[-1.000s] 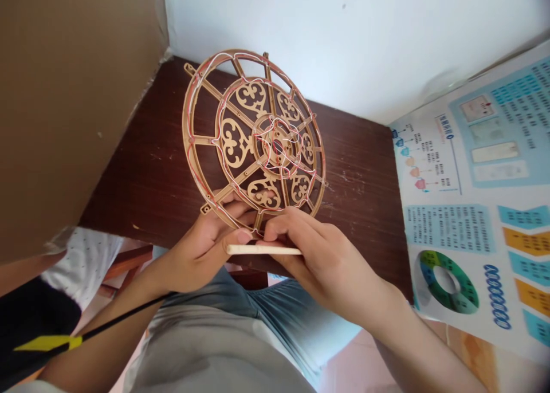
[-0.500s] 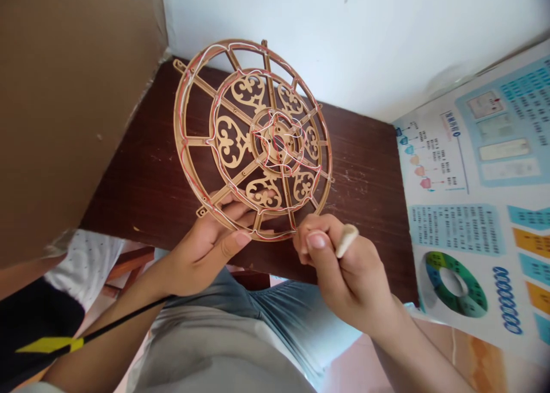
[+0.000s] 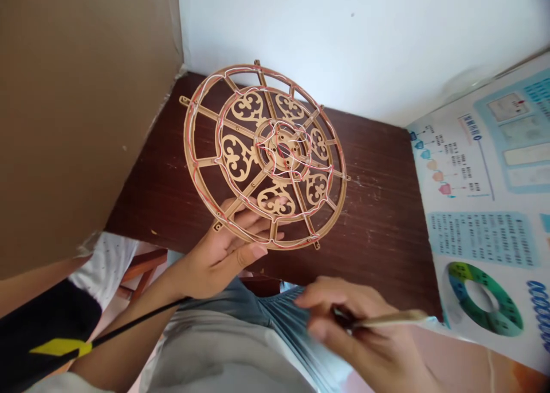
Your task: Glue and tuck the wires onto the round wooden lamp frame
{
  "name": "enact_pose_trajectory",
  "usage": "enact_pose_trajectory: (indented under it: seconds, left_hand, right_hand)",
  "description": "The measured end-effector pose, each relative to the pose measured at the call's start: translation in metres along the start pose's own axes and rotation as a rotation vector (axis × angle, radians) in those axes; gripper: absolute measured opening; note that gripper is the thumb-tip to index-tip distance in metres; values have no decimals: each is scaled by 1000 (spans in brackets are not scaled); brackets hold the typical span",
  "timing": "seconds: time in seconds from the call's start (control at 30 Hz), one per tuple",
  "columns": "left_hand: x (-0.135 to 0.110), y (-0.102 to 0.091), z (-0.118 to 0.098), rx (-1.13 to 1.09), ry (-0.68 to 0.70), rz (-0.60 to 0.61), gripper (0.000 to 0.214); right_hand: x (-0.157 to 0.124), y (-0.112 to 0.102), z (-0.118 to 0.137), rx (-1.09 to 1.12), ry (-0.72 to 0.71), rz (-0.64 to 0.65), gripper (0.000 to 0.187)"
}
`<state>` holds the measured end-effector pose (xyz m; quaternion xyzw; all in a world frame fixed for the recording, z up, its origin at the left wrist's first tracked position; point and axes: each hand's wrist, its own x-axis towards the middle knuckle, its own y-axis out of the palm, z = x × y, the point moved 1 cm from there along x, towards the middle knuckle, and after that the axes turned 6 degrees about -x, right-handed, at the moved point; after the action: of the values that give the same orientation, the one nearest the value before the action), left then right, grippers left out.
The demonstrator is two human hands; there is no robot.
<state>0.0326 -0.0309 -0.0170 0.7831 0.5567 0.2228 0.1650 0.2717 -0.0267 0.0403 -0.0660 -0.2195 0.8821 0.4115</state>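
Observation:
My left hand [image 3: 223, 250] grips the lower rim of a round wooden fretwork wheel [image 3: 264, 152], holding it tilted above the dark brown table [image 3: 378, 221]. The wheel has spokes, heart-shaped scrollwork and red and white thread wound along its rings and hub. My right hand [image 3: 356, 330] is low, near my lap, away from the wheel, closed on a thin wooden stick [image 3: 391, 319] that points right; the hand is blurred by motion.
A brown cardboard panel [image 3: 77, 112] stands at the left and a white wall [image 3: 344, 38] behind. A printed poster with charts [image 3: 490, 209] leans at the right. My grey-clad lap [image 3: 240, 347] is below; another person's arm [image 3: 38, 278] shows at lower left.
My right hand has pulled down and away from the wheel's rim with the stick, which now points right. The wheel has tilted flatter in my left hand.

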Motion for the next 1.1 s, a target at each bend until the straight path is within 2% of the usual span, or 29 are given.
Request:
enact_pose_trajectory:
  seconds: [0.03,0.07,0.17,0.33,0.4,0.57,0.67,0.83,0.97,1.1]
  left_hand:
    - [0,0,0,-2,9,0,55]
    - [-1,-1,0,-4,16,1,56]
    - [-2,-2,0,4,7,9,53]
    - [-1,-2,-3,6,-28,16,51]
    - [1,0,-5,-72,-10,14,53]
    - [3,2,-10,-127,-86,29,40]
    - [4,0,-9,-163,-121,-55,38]
    - [7,-5,-5,-264,-99,-167,33]
    - [12,-5,-5,-248,-85,-214,35]
    - [15,-2,-4,-178,-69,-262,35]
  right_hand:
    - [4,0,1,-20,-36,-110,7]
    - [8,0,2,-25,-66,-200,14]
    - [17,4,-1,76,-65,-357,33]
    - [17,19,-28,418,288,-513,42]
    - [16,22,-38,526,351,-529,40]
    - [21,24,-45,578,321,-521,45]
    - [25,26,-45,570,285,-575,41]
    - [26,29,-48,580,259,-603,38]
    - [21,32,-49,551,257,-647,36]
    - [17,37,-51,522,258,-623,35]
